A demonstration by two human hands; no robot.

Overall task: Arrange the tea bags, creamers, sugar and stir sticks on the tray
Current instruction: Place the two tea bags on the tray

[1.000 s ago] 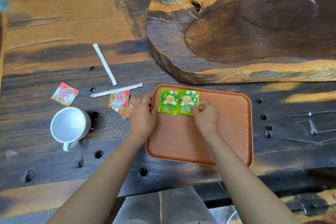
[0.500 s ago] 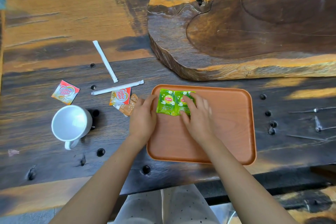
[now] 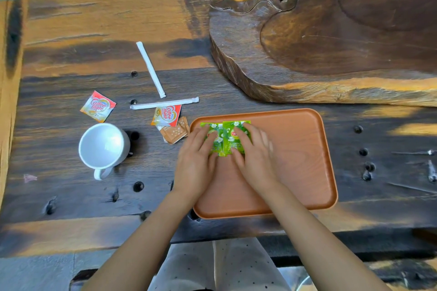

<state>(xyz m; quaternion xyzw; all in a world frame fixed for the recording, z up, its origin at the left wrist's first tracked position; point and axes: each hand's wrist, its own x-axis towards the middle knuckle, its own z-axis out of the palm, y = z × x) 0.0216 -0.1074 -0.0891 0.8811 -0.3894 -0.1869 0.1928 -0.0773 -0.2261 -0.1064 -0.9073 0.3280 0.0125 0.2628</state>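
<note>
I see the orange-brown tray (image 3: 295,160) lying flat, and I place all else by it. Two green tea bags (image 3: 227,137) lie side by side in its far-left corner, edges overlapping, partly hidden. Just off the tray's left edge sit brown sugar packets (image 3: 175,133), with a red-and-white creamer (image 3: 166,115) overlapping them. A second creamer (image 3: 98,106) lies well left of the tray. Two white-wrapped stir sticks (image 3: 151,69) lie beyond the tray's far-left corner, one level (image 3: 164,104), one slanting away.
</note>
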